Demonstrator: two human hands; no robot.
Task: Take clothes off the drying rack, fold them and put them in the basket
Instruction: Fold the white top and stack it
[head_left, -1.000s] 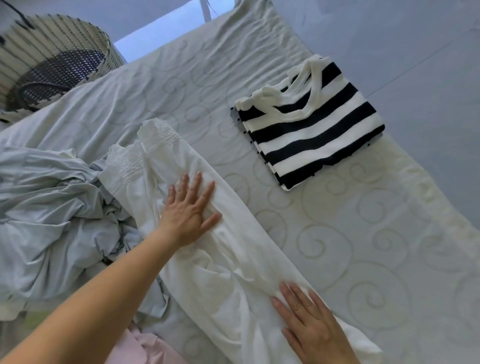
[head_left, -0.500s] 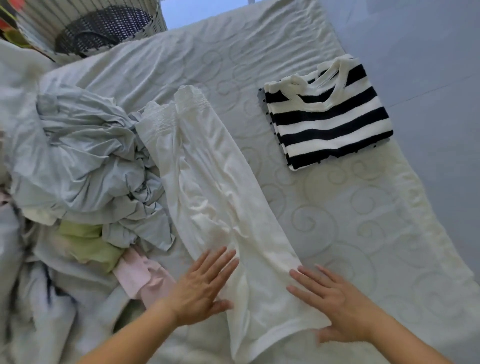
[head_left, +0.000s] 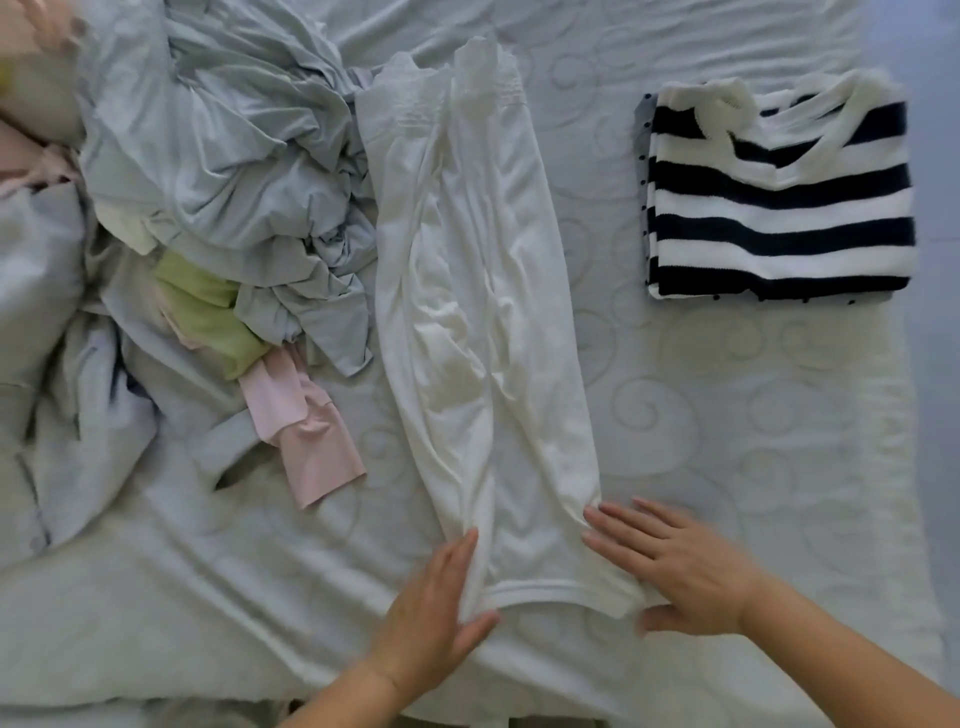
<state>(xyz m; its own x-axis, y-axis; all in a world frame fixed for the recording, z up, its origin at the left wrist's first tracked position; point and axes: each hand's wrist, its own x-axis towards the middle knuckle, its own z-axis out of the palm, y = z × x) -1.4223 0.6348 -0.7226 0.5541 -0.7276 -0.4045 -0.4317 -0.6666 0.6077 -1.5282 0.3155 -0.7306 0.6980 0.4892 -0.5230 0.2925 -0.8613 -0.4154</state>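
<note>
A pale quilted bed cover (head_left: 727, 415) fills the view, its stitched swirl patterns plainest from 3 to 5 o'clock. Wrinkles cross it at 12 and 7 o'clock. A strip of pale blue-grey floor (head_left: 937, 156) borders it at 3 o'clock.

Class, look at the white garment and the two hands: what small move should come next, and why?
Probably pinch the hem and fold it up toward the gathered end: the white garment lies flat lengthwise, with the left hand and right hand open at its hem.
</note>
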